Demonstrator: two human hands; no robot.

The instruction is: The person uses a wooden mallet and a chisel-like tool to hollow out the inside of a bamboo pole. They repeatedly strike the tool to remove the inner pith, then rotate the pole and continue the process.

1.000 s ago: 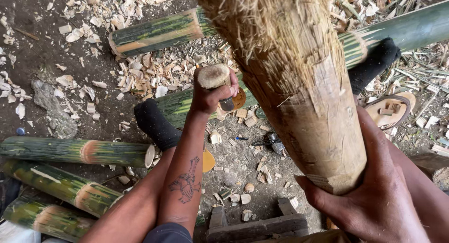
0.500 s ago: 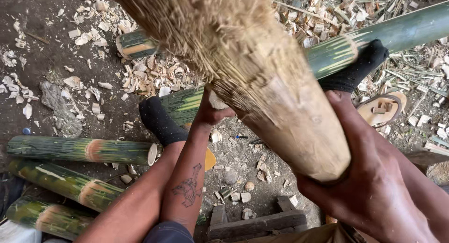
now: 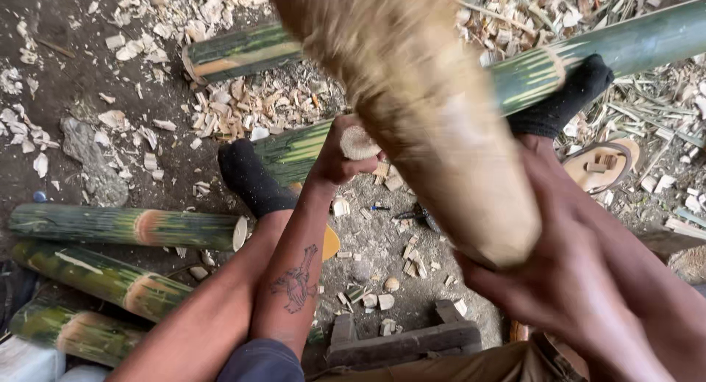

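Note:
My right hand (image 3: 566,290) grips the lower end of a thick, pale, peeled bamboo piece (image 3: 434,125) that slants up across the middle of the view, blurred. My left hand (image 3: 334,158), on a tattooed forearm, is shut on a round wooden tool handle (image 3: 360,142) just left of the piece; the tool's blade is hidden behind it. Under both hands a long green bamboo pole (image 3: 588,55) lies on the ground, with my two black-socked feet (image 3: 250,177) resting against it.
Three green bamboo lengths (image 3: 125,227) lie at the lower left, another short one (image 3: 235,52) at the top. Pale wood chips (image 3: 250,106) litter the dirt. A dark wooden block (image 3: 401,341) sits near my lap and a sandal (image 3: 599,165) at the right.
The peeled bamboo piece has shifted and turned in my right hand. My left hand with the handle dropped behind it, then came out again on its left side.

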